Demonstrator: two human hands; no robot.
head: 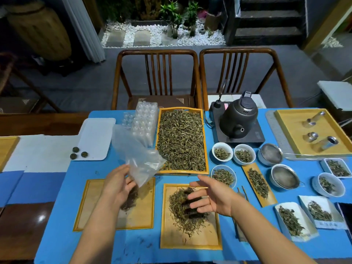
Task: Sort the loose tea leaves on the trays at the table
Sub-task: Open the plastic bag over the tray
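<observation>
My left hand (119, 184) grips a clear plastic bag (137, 155) by its lower end, the bag rising up and away above the left bamboo tray (91, 206). A small dark heap of tea (130, 201) lies on that tray just under the hand. My right hand (209, 197) hovers open, palm turned inward, over the pile of loose tea leaves (182, 212) on the middle bamboo tray (190, 241). Behind them a large tray (206, 141) is full of loose leaves.
A black kettle (239, 119) on its base stands at the back. White bowls of tea (222, 152), two metal strainers (284, 177), a narrow leaf-filled board (258, 182) and white dishes (293, 221) fill the right. Clear plastic moulds (145, 119) and three tea balls (78, 153) lie left.
</observation>
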